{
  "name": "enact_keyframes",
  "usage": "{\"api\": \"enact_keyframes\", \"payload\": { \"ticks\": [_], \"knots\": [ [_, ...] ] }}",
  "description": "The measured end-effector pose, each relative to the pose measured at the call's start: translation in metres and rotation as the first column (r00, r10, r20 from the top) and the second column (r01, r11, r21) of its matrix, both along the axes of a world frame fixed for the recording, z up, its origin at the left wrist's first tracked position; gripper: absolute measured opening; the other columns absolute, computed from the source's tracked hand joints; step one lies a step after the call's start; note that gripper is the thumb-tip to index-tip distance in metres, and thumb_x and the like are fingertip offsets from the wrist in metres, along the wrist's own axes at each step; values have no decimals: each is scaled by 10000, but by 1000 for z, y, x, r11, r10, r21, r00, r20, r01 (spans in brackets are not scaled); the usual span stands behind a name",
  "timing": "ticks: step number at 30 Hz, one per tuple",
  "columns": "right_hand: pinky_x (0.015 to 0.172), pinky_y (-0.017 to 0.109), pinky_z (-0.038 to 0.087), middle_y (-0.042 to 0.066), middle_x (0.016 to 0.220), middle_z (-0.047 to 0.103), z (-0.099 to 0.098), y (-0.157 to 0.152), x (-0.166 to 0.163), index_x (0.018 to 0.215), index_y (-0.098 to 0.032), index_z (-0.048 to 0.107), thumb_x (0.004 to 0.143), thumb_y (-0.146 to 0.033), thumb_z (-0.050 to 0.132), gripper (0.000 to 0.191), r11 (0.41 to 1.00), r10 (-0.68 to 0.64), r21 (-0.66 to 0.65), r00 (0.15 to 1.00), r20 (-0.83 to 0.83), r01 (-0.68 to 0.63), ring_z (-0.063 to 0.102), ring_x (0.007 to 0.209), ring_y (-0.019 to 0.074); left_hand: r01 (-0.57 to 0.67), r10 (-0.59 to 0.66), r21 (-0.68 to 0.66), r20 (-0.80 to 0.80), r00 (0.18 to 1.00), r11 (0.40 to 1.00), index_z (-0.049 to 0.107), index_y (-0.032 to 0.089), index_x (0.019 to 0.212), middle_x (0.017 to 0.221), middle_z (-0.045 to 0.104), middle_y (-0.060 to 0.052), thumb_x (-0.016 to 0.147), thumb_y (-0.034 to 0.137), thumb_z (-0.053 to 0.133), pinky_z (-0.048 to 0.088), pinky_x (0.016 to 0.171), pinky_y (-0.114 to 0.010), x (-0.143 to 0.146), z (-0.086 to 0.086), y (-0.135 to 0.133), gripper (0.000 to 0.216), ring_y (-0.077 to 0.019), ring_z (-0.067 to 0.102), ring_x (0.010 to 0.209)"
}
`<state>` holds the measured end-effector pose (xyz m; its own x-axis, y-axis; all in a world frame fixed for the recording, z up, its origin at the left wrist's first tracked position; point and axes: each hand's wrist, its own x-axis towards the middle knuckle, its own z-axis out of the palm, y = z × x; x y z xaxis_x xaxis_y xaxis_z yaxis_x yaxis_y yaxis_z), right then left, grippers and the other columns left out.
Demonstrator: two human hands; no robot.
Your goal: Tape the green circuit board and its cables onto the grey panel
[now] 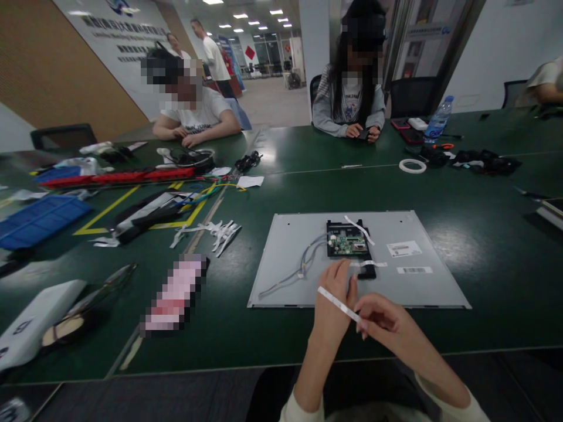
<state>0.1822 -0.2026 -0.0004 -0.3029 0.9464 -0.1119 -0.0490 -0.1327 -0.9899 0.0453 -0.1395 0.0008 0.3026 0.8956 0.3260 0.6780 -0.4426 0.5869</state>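
A grey metal panel (422, 287) lies flat on the green table (484, 228), with a small green circuit board (346, 243) in a black frame at its middle and thin grey wires (303, 266) running left from it. My left hand (333, 305) rests at the panel's near edge, fingers together pointing at the board. My right hand (382, 319) pinches one end of a narrow white tape strip (338, 303) that lies across the back of my left hand. Other white tape strips (359, 228) are stuck over the board.
Torn tape pieces (222, 231), coloured cables (202, 193), a red strip (118, 176) and blue trays (37, 217) crowd the left. A tape roll (412, 166), water bottle (437, 120) and black gear (484, 161) sit far right. Two people sit across the table.
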Motion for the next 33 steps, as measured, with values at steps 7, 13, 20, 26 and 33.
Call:
{"api": "enact_keyframes", "payload": {
  "ticks": [7,13,20,26,33],
  "knots": [
    [504,214,439,33,746,653,19,16,-8,809,-181,631,777,-406,638,227,991,-134,-24,991,-16,133,571,606,115,-141,153,86,-151,977,986,554,161,1142,1108,582,-105,882,150,473,436,929,-439,-32,7,11,272,-248,517,1029],
    [519,215,446,50,887,682,38,72,-22,906,-197,614,771,-394,619,238,956,-270,99,961,-62,275,608,669,126,-208,242,164,-225,944,964,555,182,1168,1171,574,-111,835,110,495,442,934,-461,-65,6,30,346,-279,501,1075],
    [534,202,469,56,966,670,14,121,-56,974,-183,614,751,-370,608,291,976,-204,60,977,-61,208,636,711,122,-213,238,118,-277,931,970,621,173,1064,1120,618,-95,828,58,437,480,886,-431,-80,-7,42,321,-262,549,998],
    [558,234,514,69,934,679,-17,120,-69,972,-157,645,742,-311,608,279,985,-170,2,985,-13,170,654,678,132,-227,247,105,-249,937,968,609,182,1087,1125,606,-89,834,76,452,477,890,-417,-81,-7,42,316,-254,550,1008],
    [573,244,539,70,923,680,-16,118,-73,960,-146,648,740,-296,603,270,981,-194,-5,980,-44,194,654,647,129,-245,255,74,-174,951,967,575,183,1123,1151,583,-92,807,76,508,465,920,-418,-82,-9,40,340,-245,552,1038]
  ]
}}
